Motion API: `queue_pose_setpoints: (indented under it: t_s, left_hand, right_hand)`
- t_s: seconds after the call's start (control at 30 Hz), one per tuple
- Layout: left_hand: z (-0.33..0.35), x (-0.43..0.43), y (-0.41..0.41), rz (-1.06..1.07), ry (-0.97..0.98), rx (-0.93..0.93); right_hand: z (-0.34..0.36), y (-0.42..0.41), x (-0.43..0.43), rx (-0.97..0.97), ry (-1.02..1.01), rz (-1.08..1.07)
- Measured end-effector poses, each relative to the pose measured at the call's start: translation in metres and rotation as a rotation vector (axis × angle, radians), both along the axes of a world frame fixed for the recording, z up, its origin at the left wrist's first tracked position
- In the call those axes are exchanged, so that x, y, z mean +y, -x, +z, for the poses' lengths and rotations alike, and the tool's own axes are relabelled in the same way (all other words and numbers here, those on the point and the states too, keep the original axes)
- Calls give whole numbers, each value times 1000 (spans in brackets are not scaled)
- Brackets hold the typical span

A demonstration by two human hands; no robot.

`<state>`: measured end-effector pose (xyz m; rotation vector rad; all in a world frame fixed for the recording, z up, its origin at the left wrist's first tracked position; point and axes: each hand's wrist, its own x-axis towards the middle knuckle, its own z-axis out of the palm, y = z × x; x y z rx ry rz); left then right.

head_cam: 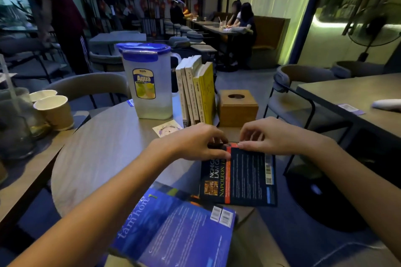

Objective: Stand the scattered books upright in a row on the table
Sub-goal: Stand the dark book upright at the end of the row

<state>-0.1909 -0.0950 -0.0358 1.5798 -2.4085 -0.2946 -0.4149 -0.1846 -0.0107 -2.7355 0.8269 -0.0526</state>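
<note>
There are four upright books [196, 93], two flat books [245, 175] [184, 223], two paper cups [55, 111] [42, 94], one pitcher [149, 84] and one tissue box [237, 107].

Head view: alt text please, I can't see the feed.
The left hand and right hand grip the far edge of a dark book lying flat on the round table. A blue book lies nearer the camera; behind, several upright books stand between a pitcher and a wooden box.
</note>
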Motion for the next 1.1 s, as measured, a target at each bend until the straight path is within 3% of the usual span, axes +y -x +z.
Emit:
queue_pose_setpoints:
  t_s: [0.17, 0.5, 0.67, 0.87, 0.97, 1.1]
  left_hand:
    - [-13, 0, 1, 2, 15, 73]
    - [-2, -1, -7, 123, 249, 175]
    - [-6, 4, -16, 254, 207, 495]
    - [-26, 12, -26, 390, 108, 877]
    - [-26, 16, -34, 328, 67, 872]
    - [-28, 15, -40, 274, 133, 677]
  right_hand:
    - [-23, 21, 1, 31, -48, -69]
    - [-3, 10, 4, -263, 56, -48]
    - [9, -3, -7, -521, 116, -87]
    - [0, -15, -19, -469, -20, -113]
    - [13, -28, -20, -503, 46, -44]
    - [28, -50, -22, -402, 166, 50]
